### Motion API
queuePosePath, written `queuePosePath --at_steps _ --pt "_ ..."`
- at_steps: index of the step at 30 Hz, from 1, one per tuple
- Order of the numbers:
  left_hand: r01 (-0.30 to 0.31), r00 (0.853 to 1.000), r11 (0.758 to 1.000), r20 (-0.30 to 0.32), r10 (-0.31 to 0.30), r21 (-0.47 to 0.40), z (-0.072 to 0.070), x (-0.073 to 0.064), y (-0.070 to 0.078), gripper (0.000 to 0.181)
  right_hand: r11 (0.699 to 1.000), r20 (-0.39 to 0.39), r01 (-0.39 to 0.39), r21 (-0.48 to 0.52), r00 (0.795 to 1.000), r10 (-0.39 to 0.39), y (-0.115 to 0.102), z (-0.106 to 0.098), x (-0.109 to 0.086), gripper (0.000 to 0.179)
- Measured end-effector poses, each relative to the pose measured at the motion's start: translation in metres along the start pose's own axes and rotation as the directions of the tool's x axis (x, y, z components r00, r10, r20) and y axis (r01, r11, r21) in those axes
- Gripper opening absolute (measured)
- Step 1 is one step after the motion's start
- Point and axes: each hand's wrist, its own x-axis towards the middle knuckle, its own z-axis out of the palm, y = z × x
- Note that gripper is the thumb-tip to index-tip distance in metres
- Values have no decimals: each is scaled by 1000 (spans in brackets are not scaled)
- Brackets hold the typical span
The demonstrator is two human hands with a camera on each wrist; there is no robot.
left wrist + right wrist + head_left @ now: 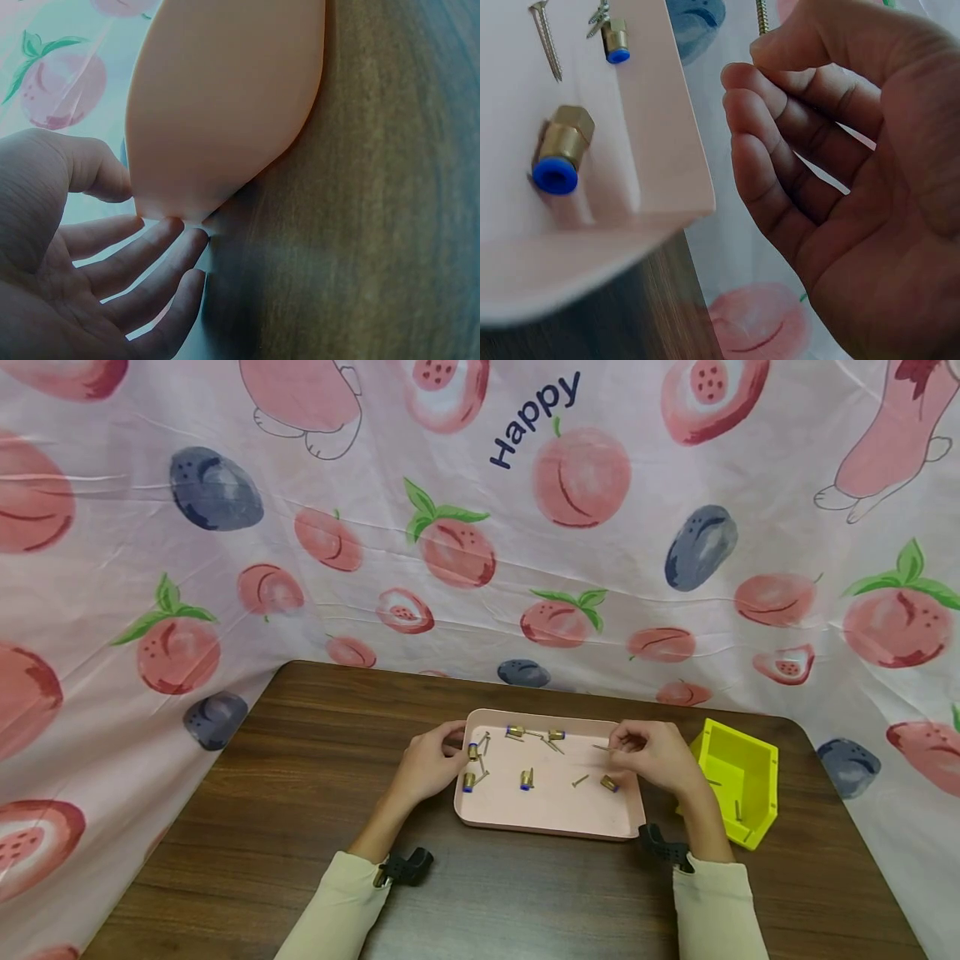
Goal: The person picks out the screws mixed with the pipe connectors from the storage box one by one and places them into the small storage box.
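- Right of centre in the head view, we see the right hand (652, 756) above the tray's upper-right corner, thumb and fingertips together on a single screw (602, 747).
- Same view, left of centre: left hand (431, 764) at the pink tray (562, 806), which sits low in the frame's middle. Yellow bin (726, 760) at right.
- Our count: one screw held; six brass fittings (609, 784) in the tray; loose screws (580, 781) there at least seven, too bunched for an exact tally; at least two bin screws (738, 810).
- Left wrist view, lower left: digits spread apart, tips touching the tray's edge. Too firm a push, we judge, could slide the tray and roll the fittings.
- Right wrist view, top centre: screw pinched near one end. We reckon so small a hold could let it twist or drop. Two fittings show, upper left.
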Motion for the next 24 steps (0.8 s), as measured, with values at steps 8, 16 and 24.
queuePosePath --at_steps 8,16,24 --pt "-23 1000 1000 4 23 -21 -3 -3 2 57 999 -22 -36 -13 999 36 2 -11 -8 7" --pt "-19 1000 1000 3 19 -12 3 2 -10 56 996 -44 -82 -21 996 81 5 -20 -15 7" --pt "-25 1000 999 3 25 -22 -6 -6 8 57 992 -44 -126 -28 991 125 9 -29 -20 7"
